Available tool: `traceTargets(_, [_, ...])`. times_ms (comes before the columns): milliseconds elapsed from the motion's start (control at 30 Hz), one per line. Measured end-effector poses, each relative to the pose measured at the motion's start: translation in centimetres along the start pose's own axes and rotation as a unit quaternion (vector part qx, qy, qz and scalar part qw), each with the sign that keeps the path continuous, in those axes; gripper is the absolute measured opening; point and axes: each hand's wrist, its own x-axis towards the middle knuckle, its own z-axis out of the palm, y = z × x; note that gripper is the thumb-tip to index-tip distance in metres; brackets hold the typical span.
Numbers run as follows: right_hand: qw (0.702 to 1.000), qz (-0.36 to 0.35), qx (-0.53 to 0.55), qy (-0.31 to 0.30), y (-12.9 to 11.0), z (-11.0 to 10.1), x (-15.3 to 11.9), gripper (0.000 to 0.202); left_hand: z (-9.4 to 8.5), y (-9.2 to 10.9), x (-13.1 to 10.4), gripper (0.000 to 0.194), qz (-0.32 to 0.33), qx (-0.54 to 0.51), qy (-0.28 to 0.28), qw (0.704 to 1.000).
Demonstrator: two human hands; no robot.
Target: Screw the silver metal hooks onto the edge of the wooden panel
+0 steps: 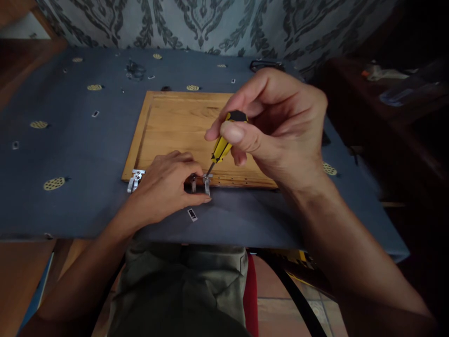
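A wooden panel (182, 126) lies flat on the blue cloth-covered table. My right hand (277, 126) grips a yellow and black screwdriver (221, 146) by its handle, tilted, its tip down at a metal hinge (207, 183) on the panel's near edge. Around that same hinge, my left hand (168, 187) has its thumb and fingers closed, with the thumb at the hinge's near end. A second metal hinge (135, 180) sits at the panel's near left corner. Several small dark holes run along the near edge, right of the screwdriver tip.
Behind the panel, a bundle of small dark items (134, 69) and a black-framed object (266, 65) lie on the table (77, 154). Patterned fabric hangs along the back. Dark furniture (379, 126) with clutter on it stands at the right.
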Motion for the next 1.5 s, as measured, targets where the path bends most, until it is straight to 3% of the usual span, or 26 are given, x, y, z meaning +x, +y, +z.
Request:
traceTargets(67, [0.998,-0.054,-0.015,-0.008,0.23,-0.16,-0.13,0.012,-0.01,0.0,0.02,0.025,0.001,-0.003,-0.005,1.0])
traceTargets(133, [0.997,-0.075,-0.029,-0.02,0.39,-0.31,-0.23,0.014,-0.03,0.01,0.02,0.026,0.001,-0.004,-0.01,1.0])
traceTargets(333, [0.996,-0.06,-0.062,-0.018,0.02,-0.41,-0.22,0.007,-0.04,0.04,-0.02,0.024,0.001,-0.002,-0.006,1.0])
traceTargets(500, [0.996,-0.069,-0.051,0.001,-0.02,-0.23,-0.24,0.026,0.01,0.03,0.01,0.024,-0.001,0.0,-0.002,1.0])
traceTargets(767, [0.997,-0.051,-0.029,-0.054,0.25,-0.69,-0.31,0.012,-0.01,-0.02,0.02,0.026,0.004,-0.004,-0.01,1.0])
traceTargets(900, [0.997,-0.07,-0.03,-0.026,0.07,-0.62,-0.17,0.006,0.05,0.08,0.01,0.025,-0.003,0.0,-0.005,1.0])
traceTargets(1000, [0.997,-0.049,-0.053,-0.01,-0.25,-0.29,-0.01,0.025,0.05,0.12,0.01,0.025,-0.005,-0.004,-0.003,1.0])
traceTargets(1100, [0.998,-0.038,-0.049,-0.013,-0.31,-0.09,-0.08,0.032,0.05,0.08,0.01,0.025,-0.005,-0.002,-0.007,1.0])
traceTargets(1500, [0.999,-0.028,-0.031,-0.032,-0.08,-0.21,-0.26,0.015,0.16,-0.06,0.0,0.026,0.006,0.004,0.003,1.0])
